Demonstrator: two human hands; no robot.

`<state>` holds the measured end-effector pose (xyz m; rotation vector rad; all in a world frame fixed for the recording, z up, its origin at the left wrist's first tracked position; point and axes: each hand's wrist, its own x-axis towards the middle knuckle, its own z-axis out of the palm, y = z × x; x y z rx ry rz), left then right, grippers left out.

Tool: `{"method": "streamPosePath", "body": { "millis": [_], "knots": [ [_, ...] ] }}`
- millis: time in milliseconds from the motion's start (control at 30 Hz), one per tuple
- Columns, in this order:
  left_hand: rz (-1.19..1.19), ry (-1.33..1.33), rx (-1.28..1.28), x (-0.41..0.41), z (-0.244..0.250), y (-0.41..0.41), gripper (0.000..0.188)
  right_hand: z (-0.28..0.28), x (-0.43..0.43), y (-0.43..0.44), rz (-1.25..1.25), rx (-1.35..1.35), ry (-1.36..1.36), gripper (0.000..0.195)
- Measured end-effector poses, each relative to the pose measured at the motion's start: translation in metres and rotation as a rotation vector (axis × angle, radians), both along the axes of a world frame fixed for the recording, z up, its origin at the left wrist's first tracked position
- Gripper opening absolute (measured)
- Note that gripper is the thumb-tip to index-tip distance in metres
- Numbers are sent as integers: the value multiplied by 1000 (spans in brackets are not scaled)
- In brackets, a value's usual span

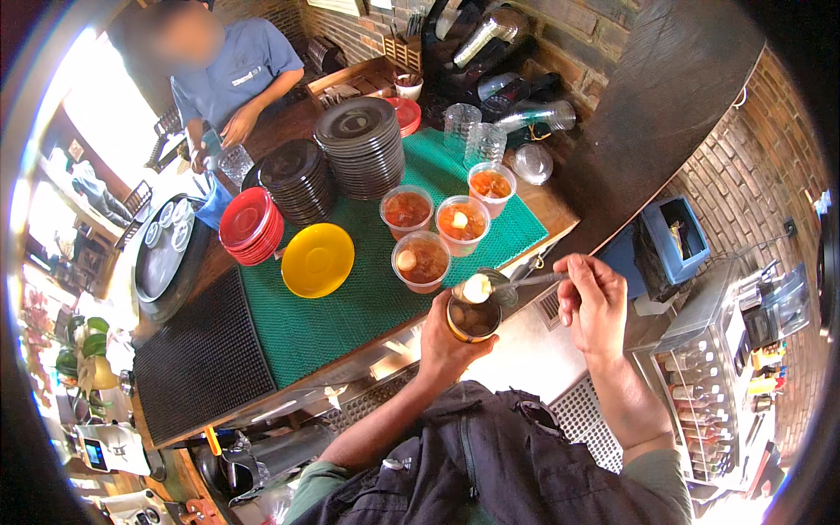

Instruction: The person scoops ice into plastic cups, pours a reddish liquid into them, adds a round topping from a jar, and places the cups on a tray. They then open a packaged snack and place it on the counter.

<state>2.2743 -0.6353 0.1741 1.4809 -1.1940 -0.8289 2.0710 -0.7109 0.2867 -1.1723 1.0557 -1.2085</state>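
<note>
My left hand (448, 348) is wrapped around an open can (474, 318) with round fruit pieces in dark liquid inside. A spoon (535, 280) is pinched in my right hand (594, 305); its bowl, carrying a pale round fruit (477, 287), hovers over the can's mouth beside the raised lid (500, 289). Just beyond stand several plastic cups of amber iced drink. The nearest cup (421, 262) and the middle cup (462, 224) each show a pale fruit on top. None is visible in the left cup (406, 209) or the far cup (492, 187).
Stacked black saucers (361, 151), red saucers (251, 226) and a yellow saucer (317, 260) sit on the green mat (308, 341). Clear glasses (484, 144) stand behind the cups. Across the counter is a person (230, 72) in a blue shirt. A black rubber mat (203, 361) lies left.
</note>
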Motion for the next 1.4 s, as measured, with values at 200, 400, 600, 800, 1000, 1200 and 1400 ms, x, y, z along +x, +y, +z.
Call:
{"method": "streamPosePath", "body": {
  "millis": [200,400,600,800,1000,1200,1400],
  "knots": [
    [4,-66,-43,4,-13,1,94,14,43,-58,38,-105,-17,29],
    [26,-45,-1,6,-14,5,93,-1,107,-100,160,-332,170,25],
    [7,-11,-35,7,-9,8,93,12,93,-85,39,-785,420,19],
    [-25,-60,-79,7,-12,7,100,42,9,-21,266,-516,443,25],
    [-23,-82,-165,-2,-7,9,97,8,2,24,247,-925,744,8],
    [-58,-98,-142,-10,-1,6,94,-28,3,34,152,-364,521,19],
    [-90,-118,-111,-10,-4,3,92,-50,-2,45,100,-82,264,28]
  ]
}}
